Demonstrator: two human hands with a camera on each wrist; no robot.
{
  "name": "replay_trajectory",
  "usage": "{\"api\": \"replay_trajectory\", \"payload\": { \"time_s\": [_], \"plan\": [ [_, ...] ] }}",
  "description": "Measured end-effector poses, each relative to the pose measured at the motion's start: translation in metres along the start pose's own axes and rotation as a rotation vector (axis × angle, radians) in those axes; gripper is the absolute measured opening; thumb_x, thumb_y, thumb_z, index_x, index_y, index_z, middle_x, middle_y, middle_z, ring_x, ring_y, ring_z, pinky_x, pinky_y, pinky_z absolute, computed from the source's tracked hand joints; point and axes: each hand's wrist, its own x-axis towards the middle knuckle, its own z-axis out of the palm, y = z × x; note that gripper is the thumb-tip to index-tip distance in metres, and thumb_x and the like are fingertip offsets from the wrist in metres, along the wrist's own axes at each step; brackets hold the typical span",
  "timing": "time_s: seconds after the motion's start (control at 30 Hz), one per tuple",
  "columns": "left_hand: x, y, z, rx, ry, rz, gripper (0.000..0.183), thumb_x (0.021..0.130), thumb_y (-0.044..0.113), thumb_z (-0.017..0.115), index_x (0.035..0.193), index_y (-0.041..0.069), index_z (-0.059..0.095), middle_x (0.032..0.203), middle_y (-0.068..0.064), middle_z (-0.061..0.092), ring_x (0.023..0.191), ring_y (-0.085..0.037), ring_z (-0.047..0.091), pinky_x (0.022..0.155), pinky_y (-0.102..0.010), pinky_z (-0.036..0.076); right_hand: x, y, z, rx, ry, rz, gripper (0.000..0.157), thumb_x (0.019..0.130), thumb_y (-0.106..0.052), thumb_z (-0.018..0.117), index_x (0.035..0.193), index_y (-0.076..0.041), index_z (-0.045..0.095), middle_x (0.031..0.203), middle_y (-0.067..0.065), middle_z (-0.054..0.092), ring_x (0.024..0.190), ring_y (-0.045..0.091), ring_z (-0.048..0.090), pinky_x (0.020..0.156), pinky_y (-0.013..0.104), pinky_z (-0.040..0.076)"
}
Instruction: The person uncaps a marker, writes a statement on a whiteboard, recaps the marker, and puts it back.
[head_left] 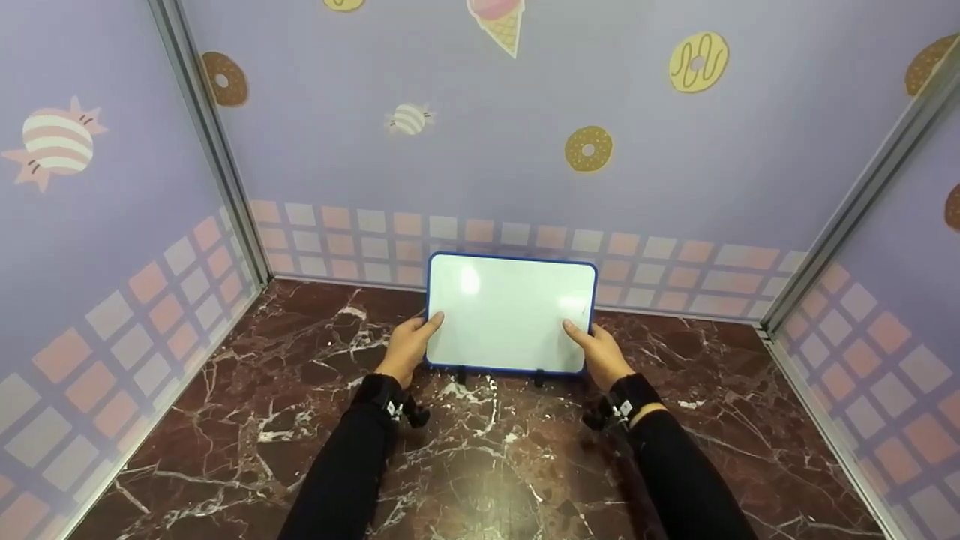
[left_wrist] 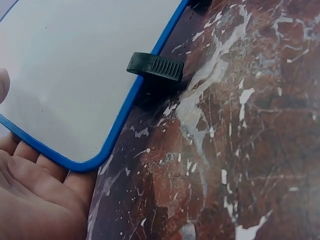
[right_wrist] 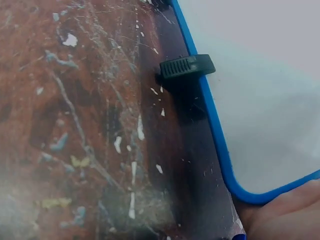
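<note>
A small whiteboard (head_left: 510,313) with a blue frame leans back, facing me, near the back wall. My left hand (head_left: 407,346) grips its left edge, thumb on the white face and fingers behind, as the left wrist view also shows. On the opposite edge my right hand (head_left: 602,354) holds it the same way; its fingers are hidden behind the board. Two black ribbed holders catch the lower edge: one (left_wrist: 156,66) shows in the left wrist view, the other (right_wrist: 187,66) in the right wrist view. Light glares off the white surface.
The brown marbled tabletop (head_left: 480,465) extends around the board. A lilac back wall (head_left: 480,172) printed with sweets stands behind it, with side panels at left (head_left: 112,247) and right (head_left: 892,300). Metal posts (head_left: 217,150) mark the corners.
</note>
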Motion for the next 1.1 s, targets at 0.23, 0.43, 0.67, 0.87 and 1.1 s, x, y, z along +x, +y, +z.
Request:
{"api": "replay_trajectory", "payload": {
  "time_s": [0.23,0.43,0.67,0.87,1.1],
  "plan": [
    [-0.002,-0.0033,0.0016,-0.085,-0.031,-0.042,0.076,0.11,0.049,0.066,0.151,-0.013,0.056,0.145,-0.03,0.063,0.131,-0.043,0.063,0.116,-0.064,0.048,0.0025,0.0004,-0.0021,0.054,-0.023,0.046,0.072,0.111,-0.038,0.068,0.157,0.014,0.049,0.142,0.024,0.07,0.13,0.033,0.066,0.116,0.052,0.051],
    [-0.0004,-0.0046,0.0023,-0.171,-0.064,-0.067,0.073,0.113,0.048,0.061,0.152,-0.013,0.054,0.143,-0.028,0.064,0.135,-0.043,0.061,0.12,-0.068,0.041,0.0043,-0.0003,-0.002,0.076,-0.036,0.071,0.065,0.111,-0.036,0.067,0.152,0.014,0.054,0.139,0.022,0.072,0.128,0.031,0.068,0.115,0.052,0.051],
    [0.0033,-0.0067,0.0013,-0.174,-0.096,-0.075,0.074,0.114,0.048,0.057,0.156,-0.012,0.05,0.151,-0.029,0.059,0.141,-0.044,0.057,0.121,-0.069,0.039,0.0057,-0.0003,-0.0041,0.107,-0.047,0.088,0.057,0.11,-0.03,0.07,0.146,0.013,0.059,0.128,0.017,0.077,0.119,0.028,0.073,0.105,0.047,0.058],
    [0.0039,-0.0047,-0.0004,-0.154,-0.127,-0.082,0.077,0.115,0.048,0.056,0.161,-0.013,0.045,0.163,-0.029,0.048,0.151,-0.045,0.047,0.123,-0.073,0.034,0.0059,-0.0003,-0.0064,0.171,-0.073,0.103,0.047,0.11,-0.027,0.069,0.139,0.009,0.063,0.119,0.013,0.08,0.112,0.025,0.075,0.099,0.044,0.061],
    [0.0047,-0.0047,-0.0015,-0.154,-0.143,-0.086,0.079,0.115,0.049,0.054,0.163,-0.013,0.041,0.17,-0.029,0.041,0.158,-0.045,0.037,0.126,-0.072,0.03,0.007,0.0007,-0.0095,0.21,-0.119,0.128,0.037,0.111,-0.024,0.067,0.134,0.005,0.066,0.119,0.012,0.08,0.112,0.026,0.076,0.099,0.045,0.061]
  ]
}}
